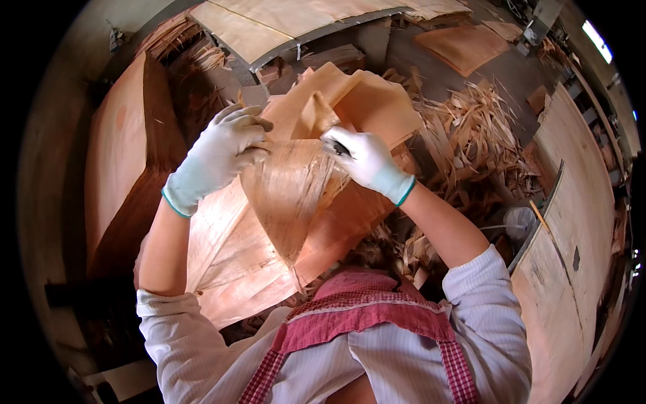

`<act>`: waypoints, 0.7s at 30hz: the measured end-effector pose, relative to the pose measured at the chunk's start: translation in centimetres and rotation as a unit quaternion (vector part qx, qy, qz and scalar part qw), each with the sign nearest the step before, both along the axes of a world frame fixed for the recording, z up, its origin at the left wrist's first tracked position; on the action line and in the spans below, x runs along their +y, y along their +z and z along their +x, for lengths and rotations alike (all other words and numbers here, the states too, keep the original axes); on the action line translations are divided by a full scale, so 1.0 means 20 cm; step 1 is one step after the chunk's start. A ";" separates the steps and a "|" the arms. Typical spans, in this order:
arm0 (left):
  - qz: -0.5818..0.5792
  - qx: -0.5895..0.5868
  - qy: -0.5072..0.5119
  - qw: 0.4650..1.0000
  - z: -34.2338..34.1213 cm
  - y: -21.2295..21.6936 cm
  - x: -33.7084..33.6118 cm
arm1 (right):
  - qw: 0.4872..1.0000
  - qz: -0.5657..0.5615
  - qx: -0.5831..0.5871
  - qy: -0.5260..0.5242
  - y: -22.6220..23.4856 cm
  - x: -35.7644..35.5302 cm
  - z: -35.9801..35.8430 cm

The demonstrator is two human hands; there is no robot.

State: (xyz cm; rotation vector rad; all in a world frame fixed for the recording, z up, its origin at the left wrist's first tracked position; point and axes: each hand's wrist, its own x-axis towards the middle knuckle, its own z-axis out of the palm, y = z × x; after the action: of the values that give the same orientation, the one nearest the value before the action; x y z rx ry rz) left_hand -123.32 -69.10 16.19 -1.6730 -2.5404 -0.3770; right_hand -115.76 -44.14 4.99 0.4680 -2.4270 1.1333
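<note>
A torn, thin sheet of wood veneer (286, 192), brown and streaked, hangs in front of me, tapering to a point at its lower end. My right hand (367, 161), in a white glove with a teal cuff, is closed on its upper right edge. Beside the upper left edge is my left hand (225, 151), gloved alike, its fingers curved and apart; whether its fingertips touch the veneer is unclear. Behind and below lie more loose veneer sheets (222, 252), pale pink and overlapping. A folded flap of veneer (315, 116) rises just above my right hand's fingers.
A tall stack of veneer (118, 148) stands on the left. Shredded veneer strips (471, 135) lie heaped on the right. Beyond is a table-like surface covered with pale sheets (269, 30). A large board (565, 249) with a thin stick (540, 214) on it fills the right side.
</note>
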 end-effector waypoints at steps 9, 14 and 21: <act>-0.019 0.041 0.028 0.999 0.01 -0.08 -0.03 | 0.996 0.015 -0.078 0.045 -0.05 0.07 0.01; -0.024 0.034 0.023 0.999 0.01 -0.12 0.00 | 0.995 0.024 -0.083 -0.045 -0.07 0.06 0.02; 0.003 0.020 0.011 1.000 0.08 -0.08 -0.03 | 0.953 0.057 -0.192 -0.229 -0.17 0.41 0.00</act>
State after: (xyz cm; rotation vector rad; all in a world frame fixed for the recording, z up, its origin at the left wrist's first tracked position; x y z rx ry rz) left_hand -121.76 -69.61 14.67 -1.6313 -2.5243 -0.3457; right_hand -115.69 -36.01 1.50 -0.3098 -2.7338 0.9440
